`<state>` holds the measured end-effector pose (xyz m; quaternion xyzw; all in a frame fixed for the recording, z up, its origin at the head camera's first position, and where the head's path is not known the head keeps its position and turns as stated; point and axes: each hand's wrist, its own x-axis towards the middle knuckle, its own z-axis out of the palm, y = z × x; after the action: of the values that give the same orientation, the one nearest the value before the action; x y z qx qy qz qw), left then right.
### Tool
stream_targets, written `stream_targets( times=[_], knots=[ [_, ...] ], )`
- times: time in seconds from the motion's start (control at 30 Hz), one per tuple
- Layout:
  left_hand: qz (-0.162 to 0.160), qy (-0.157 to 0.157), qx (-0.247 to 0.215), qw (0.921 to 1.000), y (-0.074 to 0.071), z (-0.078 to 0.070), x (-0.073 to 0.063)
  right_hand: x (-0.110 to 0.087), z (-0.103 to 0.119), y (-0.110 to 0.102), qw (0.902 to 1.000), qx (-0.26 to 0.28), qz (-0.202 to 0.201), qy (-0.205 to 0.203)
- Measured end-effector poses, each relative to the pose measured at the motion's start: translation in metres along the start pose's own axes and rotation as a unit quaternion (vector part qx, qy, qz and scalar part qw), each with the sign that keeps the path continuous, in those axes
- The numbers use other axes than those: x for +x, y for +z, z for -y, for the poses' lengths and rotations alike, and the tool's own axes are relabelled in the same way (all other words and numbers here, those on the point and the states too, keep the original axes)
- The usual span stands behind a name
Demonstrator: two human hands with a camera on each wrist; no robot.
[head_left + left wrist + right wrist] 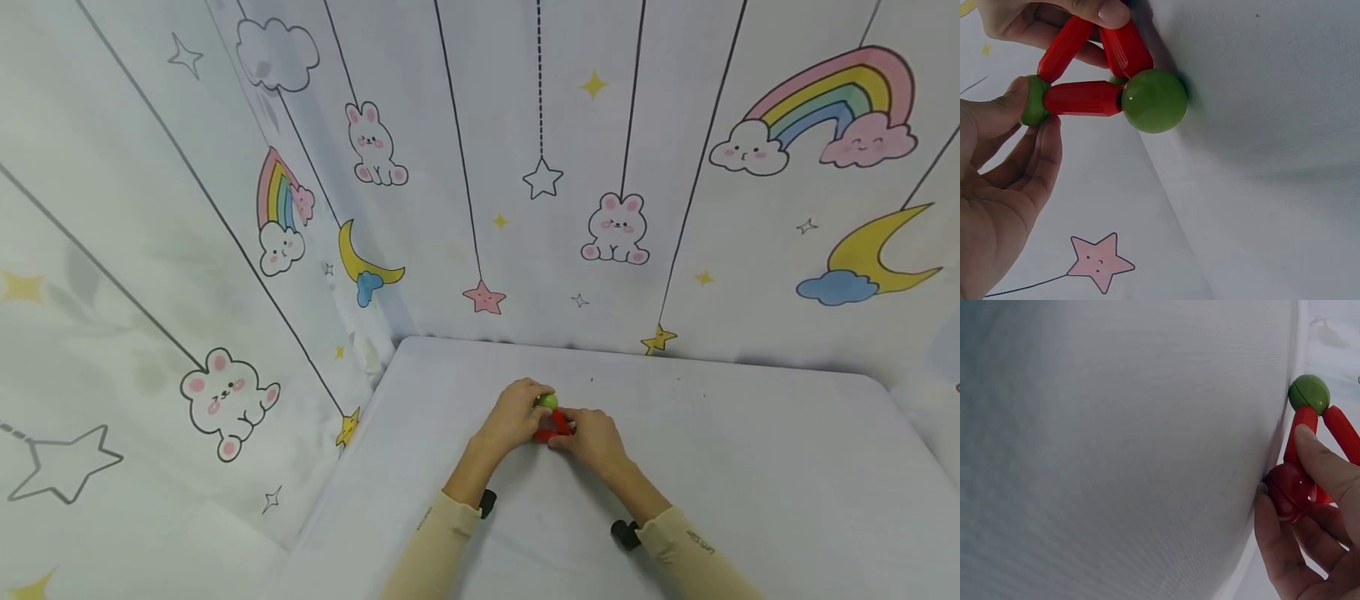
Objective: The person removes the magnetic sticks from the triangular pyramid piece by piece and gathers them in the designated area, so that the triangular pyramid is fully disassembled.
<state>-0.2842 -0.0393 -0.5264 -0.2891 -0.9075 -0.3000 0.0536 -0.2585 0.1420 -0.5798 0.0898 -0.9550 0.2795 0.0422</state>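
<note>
Red rods point(1085, 99) and green balls are joined into a small frame of a ball-and-rod building toy. In the left wrist view, one green ball point(1154, 101) rests by the white table surface. My left hand point(513, 414) pinches the upper green ball point(549, 401) between thumb and fingers. On the other side, my right hand point(596, 437) holds the frame low down. In the right wrist view its thumb lies along a red rod point(1300, 434), and its fingers curl around a red ball point(1291, 492). The fingers hide part of the frame.
The white-covered table point(735, 467) spreads around both hands. Behind and to the left hang white curtains point(420, 208) printed with rabbits, stars and rainbows. A dark wrist camera point(625, 534) sits on the right wrist, and another point(487, 503) on the left.
</note>
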Motion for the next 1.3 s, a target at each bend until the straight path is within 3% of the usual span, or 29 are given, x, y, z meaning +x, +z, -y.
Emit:
stream_targets(
  times=[0.47, 1.1, 1.2, 1.3],
  knots=[
    [0.012, -0.003, -0.001, 0.9999, 0.0031, 0.0020, 0.0012, -0.0004, 0.0001, 0.0019, 0.9999, -0.014, -0.003, -0.005],
    [0.035, -0.011, -0.050, 0.9981, 0.0014, 0.0079, 0.0022, -0.0026, 0.0023, -0.0006, 0.9997, -0.019, -0.007, -0.011],
    [0.028, -0.014, -0.048, 0.9984, 0.0005, 0.0080, 0.0013, -0.0024, 0.0023, -0.0008, 0.9997, -0.021, -0.008, -0.011],
    [-0.002, -0.021, -0.040, 0.9990, -0.0038, 0.0091, 0.0015, -0.0020, 0.0014, -0.0007, 0.9998, -0.018, -0.002, -0.007]
  ],
)
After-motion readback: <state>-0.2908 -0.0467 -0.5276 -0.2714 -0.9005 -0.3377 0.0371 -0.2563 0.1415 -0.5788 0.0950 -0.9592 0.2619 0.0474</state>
